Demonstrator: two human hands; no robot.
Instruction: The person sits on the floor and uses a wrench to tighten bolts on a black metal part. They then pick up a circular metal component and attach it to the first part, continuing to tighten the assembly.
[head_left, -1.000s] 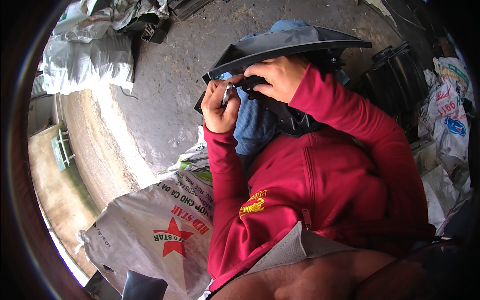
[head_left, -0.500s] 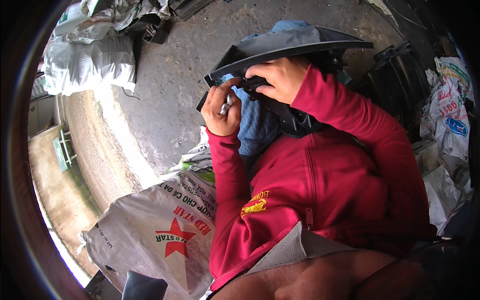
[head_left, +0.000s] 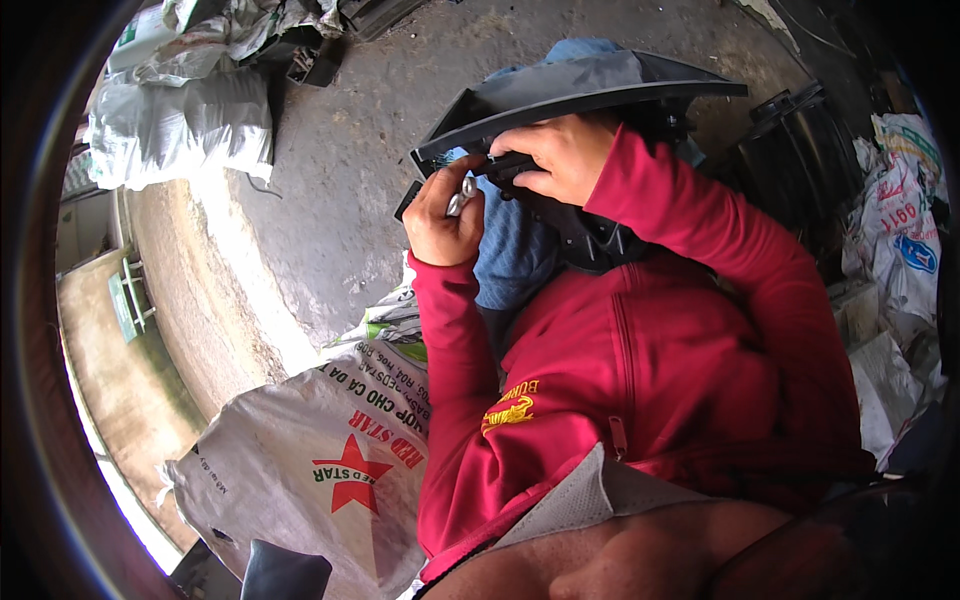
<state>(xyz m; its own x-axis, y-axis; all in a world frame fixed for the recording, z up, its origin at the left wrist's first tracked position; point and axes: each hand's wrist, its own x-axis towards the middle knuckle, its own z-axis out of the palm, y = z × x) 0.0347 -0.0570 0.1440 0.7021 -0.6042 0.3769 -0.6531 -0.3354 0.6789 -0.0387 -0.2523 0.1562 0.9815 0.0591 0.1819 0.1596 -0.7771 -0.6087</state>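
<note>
A large dark grey plastic panel (head_left: 580,90) lies across my lap over blue trousers (head_left: 515,250). My right hand (head_left: 560,155) grips a black part at the panel's underside, fingers curled around it. My left hand (head_left: 440,215) is closed around a small shiny metal tool (head_left: 462,195), its tip held against the panel's lower edge, right beside the right hand. Both arms wear red sleeves.
A white woven sack with a red star (head_left: 320,450) lies at my left. More white sacks (head_left: 180,125) sit at the far left on the concrete floor (head_left: 340,170). Black plastic parts (head_left: 810,150) and printed bags (head_left: 900,230) stand at the right.
The left hand has shifted slightly with the metal tool against the panel's edge. The right hand keeps its grip and the panel stays put.
</note>
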